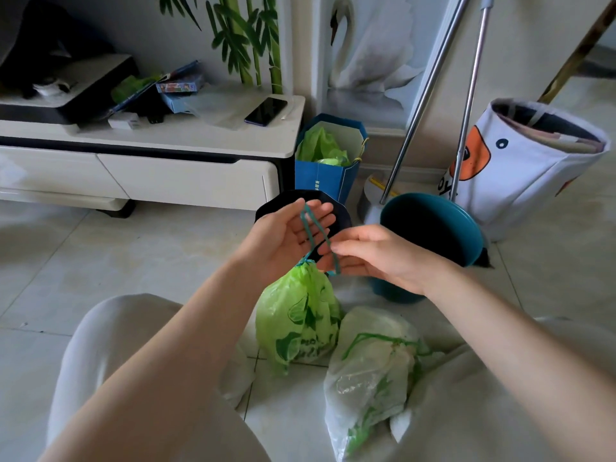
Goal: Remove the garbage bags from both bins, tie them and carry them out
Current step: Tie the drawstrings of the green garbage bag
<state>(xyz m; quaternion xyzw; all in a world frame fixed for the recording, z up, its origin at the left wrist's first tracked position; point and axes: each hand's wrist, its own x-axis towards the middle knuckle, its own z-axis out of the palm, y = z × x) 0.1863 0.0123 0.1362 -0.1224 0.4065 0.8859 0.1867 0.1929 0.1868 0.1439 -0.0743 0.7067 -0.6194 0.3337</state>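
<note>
A green garbage bag (296, 321) stands on the floor between my knees, its mouth cinched by a teal drawstring (311, 231). The string's loop runs up over the spread fingers of my left hand (286, 235). My right hand (373, 255) pinches the same string just right of the left palm. A whitish translucent bag (370, 375) with a green drawstring lies on the floor to the right of the green one. Behind my hands a dark bin (343, 215) and a teal bin (466, 235) stand with no bags in them.
A white low cabinet (186, 168) with a phone and clutter fills the left. A blue paper bag (328, 175) with green plastic stands beside it. Two metal poles (466, 105) lean on the wall, next to a white fabric basket (533, 181).
</note>
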